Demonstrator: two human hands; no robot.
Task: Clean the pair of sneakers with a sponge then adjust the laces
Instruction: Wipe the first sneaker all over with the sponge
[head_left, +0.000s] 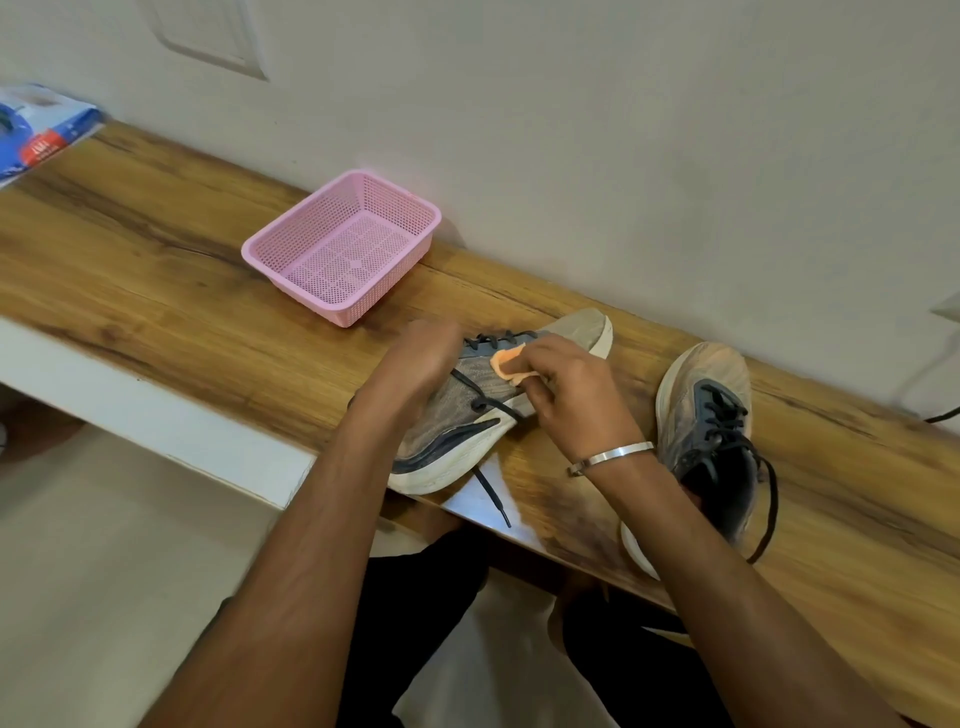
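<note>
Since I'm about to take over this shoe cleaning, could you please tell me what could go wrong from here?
1. The tilted shoe sits at the counter edge with its heel overhanging; a firm wipe might push it off.
2. Its loose lace dangles past the edge and could snag a moving arm.
3. The right hand pinches only a small orange sponge, while the left hand is blurred, so its hold on the shoe may be unsteady.

There's just 1 view, from a camera on the person's head, looking forward and steeply down along both forearms. It sits close over the near edge of the desk (156, 249), which runs diagonally across the frame, with the wall (623, 130) right behind.
</note>
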